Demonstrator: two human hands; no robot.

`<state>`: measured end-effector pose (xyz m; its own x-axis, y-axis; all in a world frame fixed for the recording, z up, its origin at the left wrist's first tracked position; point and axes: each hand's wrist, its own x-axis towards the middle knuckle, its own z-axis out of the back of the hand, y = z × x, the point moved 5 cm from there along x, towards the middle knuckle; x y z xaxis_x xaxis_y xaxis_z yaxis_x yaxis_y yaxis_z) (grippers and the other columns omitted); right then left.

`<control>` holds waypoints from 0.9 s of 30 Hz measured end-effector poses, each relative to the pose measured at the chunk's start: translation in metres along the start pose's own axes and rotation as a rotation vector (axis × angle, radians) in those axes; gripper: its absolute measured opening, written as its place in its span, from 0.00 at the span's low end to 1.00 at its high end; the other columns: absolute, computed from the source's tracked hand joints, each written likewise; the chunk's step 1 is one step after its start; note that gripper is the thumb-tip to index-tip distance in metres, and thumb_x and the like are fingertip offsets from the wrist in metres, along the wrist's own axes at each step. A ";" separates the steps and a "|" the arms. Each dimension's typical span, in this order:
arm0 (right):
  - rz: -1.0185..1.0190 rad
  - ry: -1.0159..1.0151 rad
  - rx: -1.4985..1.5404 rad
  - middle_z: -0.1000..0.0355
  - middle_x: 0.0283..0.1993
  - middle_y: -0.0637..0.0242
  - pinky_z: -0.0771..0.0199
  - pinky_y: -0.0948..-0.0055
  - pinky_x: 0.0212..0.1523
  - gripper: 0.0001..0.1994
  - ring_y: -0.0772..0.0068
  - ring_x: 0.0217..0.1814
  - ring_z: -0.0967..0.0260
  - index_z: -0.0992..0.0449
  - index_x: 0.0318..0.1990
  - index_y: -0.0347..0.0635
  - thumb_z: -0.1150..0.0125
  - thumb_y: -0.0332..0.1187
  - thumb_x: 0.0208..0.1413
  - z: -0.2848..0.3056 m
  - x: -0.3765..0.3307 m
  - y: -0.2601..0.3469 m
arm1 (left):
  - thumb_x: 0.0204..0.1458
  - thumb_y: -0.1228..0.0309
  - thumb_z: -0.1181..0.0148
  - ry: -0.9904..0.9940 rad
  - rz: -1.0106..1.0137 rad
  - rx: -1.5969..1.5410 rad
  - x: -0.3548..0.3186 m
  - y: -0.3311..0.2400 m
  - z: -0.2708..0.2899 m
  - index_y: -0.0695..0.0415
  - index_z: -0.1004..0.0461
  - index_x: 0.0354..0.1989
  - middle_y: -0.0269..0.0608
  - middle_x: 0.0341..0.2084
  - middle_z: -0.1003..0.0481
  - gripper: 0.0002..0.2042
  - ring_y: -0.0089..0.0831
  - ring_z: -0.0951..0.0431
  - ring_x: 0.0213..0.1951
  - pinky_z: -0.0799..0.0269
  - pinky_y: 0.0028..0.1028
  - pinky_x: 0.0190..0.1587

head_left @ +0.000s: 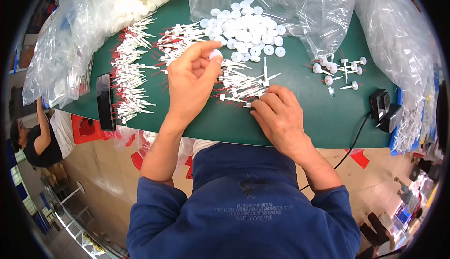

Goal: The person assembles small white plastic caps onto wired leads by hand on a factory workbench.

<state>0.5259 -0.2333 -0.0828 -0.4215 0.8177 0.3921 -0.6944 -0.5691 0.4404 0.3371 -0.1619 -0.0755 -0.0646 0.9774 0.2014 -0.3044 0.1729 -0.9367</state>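
We saw the right hand [280,116] just inside the front edge of the green table [295,74], its fingers curled close together at the near end of a heap of white stems [243,90] with red strands. We could not tell whether its fingertips pinched a stem or merely rested on one. The stems lay crossed, so we judged that lifting one could have dragged its neighbours along or caught their strands, and the nearby edge made a drop possible.

Off to the right, a black cable [357,136] ran over that edge from a black device [380,102]; a forearm swinging outward might have snagged it.

Farther in, the left hand [192,81] pinched a white disc [215,54] between thumb and index finger, raised over the stems. A loose pinch on something so small could have let it slip, and white among white would have been hard to find.

Beyond, to the right, disc-capped stems [333,67] lay scattered, easily knocked by a careless sweep. Farthest away, a heap of discs [246,29] sat against a clear bag [323,13]; a tug on that film might have spilled them outward.
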 end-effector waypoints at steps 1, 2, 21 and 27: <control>0.003 0.003 0.003 0.29 0.35 0.66 0.28 0.62 0.48 0.10 0.61 0.50 0.30 0.23 0.33 0.41 0.32 0.24 0.40 -0.002 -0.001 -0.001 | 0.59 0.77 0.39 0.107 0.145 -0.167 -0.006 0.004 -0.001 0.65 0.22 0.45 0.39 0.29 0.20 0.08 0.19 0.21 0.28 0.26 0.20 0.28; 0.004 0.003 -0.016 0.30 0.36 0.66 0.28 0.63 0.48 0.10 0.60 0.51 0.30 0.23 0.33 0.41 0.32 0.25 0.41 -0.005 -0.003 -0.004 | 0.60 0.77 0.40 0.213 0.289 -0.335 -0.012 0.007 -0.004 0.66 0.22 0.47 0.39 0.30 0.20 0.09 0.19 0.21 0.28 0.25 0.19 0.29; -0.037 -0.154 0.188 0.25 0.31 0.64 0.27 0.62 0.44 0.16 0.57 0.46 0.26 0.20 0.41 0.37 0.32 0.15 0.42 0.030 0.007 0.002 | 0.66 0.75 0.48 0.358 0.504 -0.857 -0.063 0.017 -0.020 0.65 0.28 0.60 0.50 0.51 0.22 0.15 0.36 0.17 0.47 0.19 0.26 0.42; -0.037 -0.164 0.143 0.26 0.32 0.63 0.27 0.63 0.42 0.16 0.58 0.43 0.27 0.21 0.41 0.37 0.32 0.15 0.42 0.029 0.007 -0.001 | 0.65 0.75 0.46 0.357 0.475 -0.806 -0.062 0.018 -0.019 0.65 0.27 0.59 0.50 0.50 0.22 0.15 0.34 0.18 0.47 0.19 0.26 0.41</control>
<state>0.5404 -0.2298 -0.0567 -0.2884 0.8200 0.4944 -0.6127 -0.5549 0.5628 0.3541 -0.2170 -0.1101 0.3173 0.9228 -0.2184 0.4225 -0.3437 -0.8387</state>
